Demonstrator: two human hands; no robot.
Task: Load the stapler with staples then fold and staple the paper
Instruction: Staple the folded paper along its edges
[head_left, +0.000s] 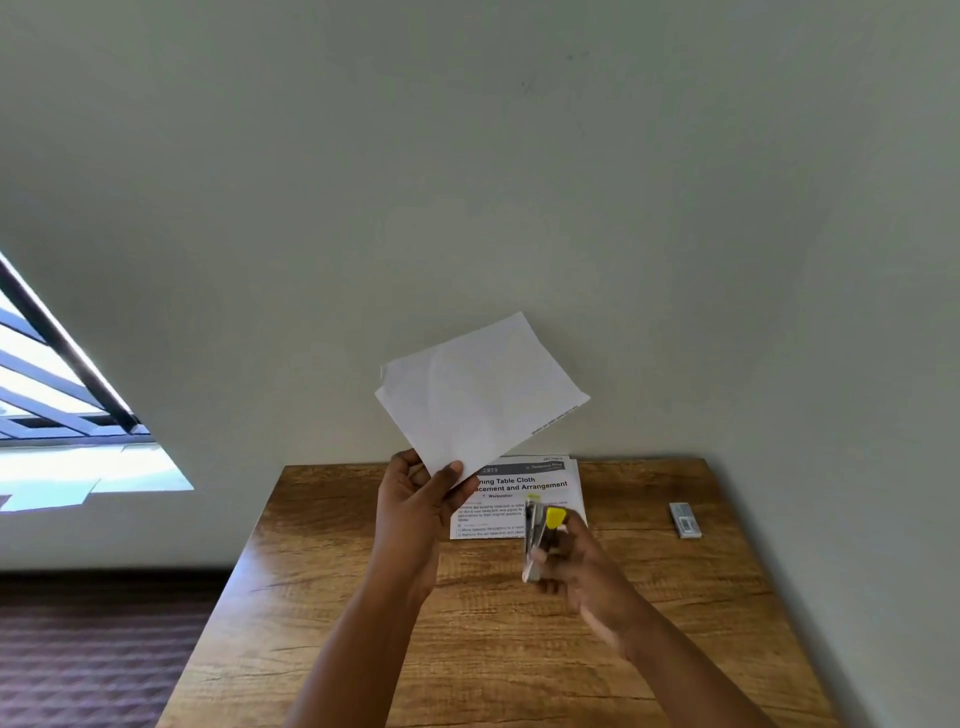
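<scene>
My left hand (415, 499) pinches the lower corner of a folded white paper (480, 395) and holds it up in the air above the wooden table (322, 597), in front of the wall. My right hand (576, 566) grips a small stapler (540, 535) with a yellow end, held upright just right of and below the paper, a little above the table. The stapler is blurred and does not touch the paper. A small grey box of staples (685, 519) lies on the table at the far right.
A stack of printed sheets (519, 493) lies at the table's back edge against the wall, partly behind my hands. A window (62, 415) is at the left. Dark patterned carpet (93, 654) lies left of the table.
</scene>
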